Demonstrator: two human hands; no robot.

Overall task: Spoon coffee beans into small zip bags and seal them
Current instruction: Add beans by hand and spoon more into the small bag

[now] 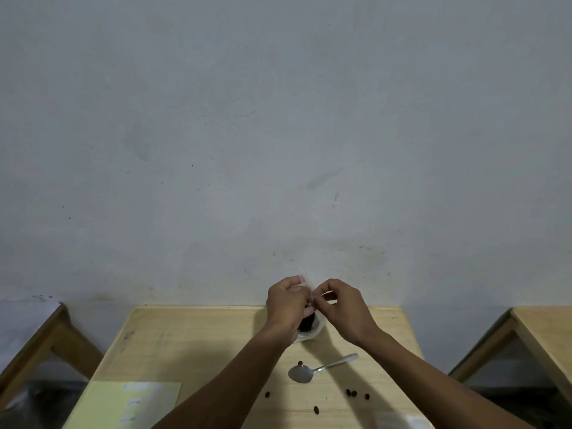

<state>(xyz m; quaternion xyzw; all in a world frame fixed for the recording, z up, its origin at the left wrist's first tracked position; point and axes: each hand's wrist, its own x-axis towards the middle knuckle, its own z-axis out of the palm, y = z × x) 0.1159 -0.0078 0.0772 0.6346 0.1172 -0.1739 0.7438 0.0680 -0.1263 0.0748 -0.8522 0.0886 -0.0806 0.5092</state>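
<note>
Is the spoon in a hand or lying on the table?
Lying on the table: the spoon rests there, bowl beside loose beans, untouched.

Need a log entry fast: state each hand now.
Left hand: pinching the zip bag top.
Right hand: pinching the same bag's top.

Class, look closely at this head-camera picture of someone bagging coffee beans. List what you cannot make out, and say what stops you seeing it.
- Zip bag in the head view: whether its top strip is sealed; the left hand and right hand pinch and cover it.
- Bean count inside: too dark.
- Yellow-green sheet: print blurred, cut off by the bottom edge.
- Pale object: cut off by the bottom edge.
</note>
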